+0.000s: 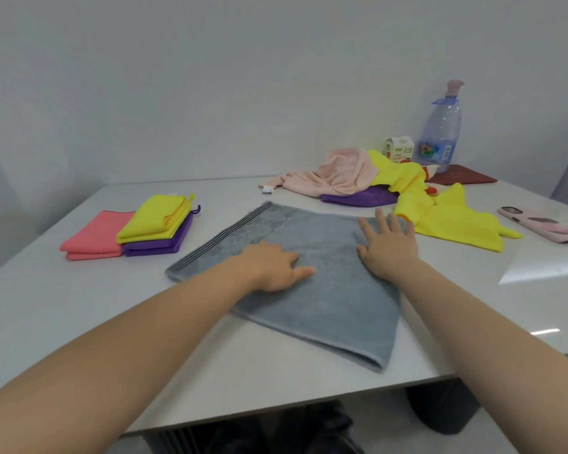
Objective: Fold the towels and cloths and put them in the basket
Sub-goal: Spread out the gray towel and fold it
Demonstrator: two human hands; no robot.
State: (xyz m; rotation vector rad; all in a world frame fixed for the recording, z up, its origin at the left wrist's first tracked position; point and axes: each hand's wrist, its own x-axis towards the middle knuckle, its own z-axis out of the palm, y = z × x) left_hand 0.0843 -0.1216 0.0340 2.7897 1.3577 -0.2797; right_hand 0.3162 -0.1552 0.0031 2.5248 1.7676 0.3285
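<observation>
A grey towel lies folded flat in the middle of the table. My left hand rests palm down on its middle, fingers loosely curled. My right hand presses flat on the towel's right part, fingers spread. At the left lie folded cloths: a pink cloth, and a yellow cloth on top of a purple cloth. At the back right is an unfolded heap: a pale pink towel, a yellow cloth and a purple cloth underneath. No basket is in view.
A large water bottle and a small carton stand at the back right near a dark red booklet. A phone in a pink case lies at the right edge. The table's front edge is close to me.
</observation>
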